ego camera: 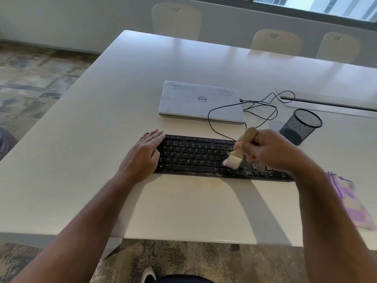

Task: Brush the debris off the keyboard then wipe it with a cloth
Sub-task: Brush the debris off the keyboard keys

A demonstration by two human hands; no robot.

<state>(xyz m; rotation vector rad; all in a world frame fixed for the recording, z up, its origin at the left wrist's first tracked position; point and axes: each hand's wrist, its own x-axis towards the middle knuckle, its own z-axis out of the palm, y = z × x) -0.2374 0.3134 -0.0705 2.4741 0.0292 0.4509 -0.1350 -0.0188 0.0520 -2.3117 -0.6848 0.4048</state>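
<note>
Keyboard (204, 156): black, pale specks at right; brush (239, 152): tan wood handle, whitish-pink bristles; cloth (350, 201): purple/cream checks; laptop (201, 101): white, scuffed; mesh cup (302, 125): black; table (102, 119): white

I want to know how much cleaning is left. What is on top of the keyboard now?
Pale crumbs lie on the keyboard near the brush. The left hand and right hand cover both ends.

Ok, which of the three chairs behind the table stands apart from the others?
The leftmost chair, alone; the other two chairs stand side by side toward the right.
</note>
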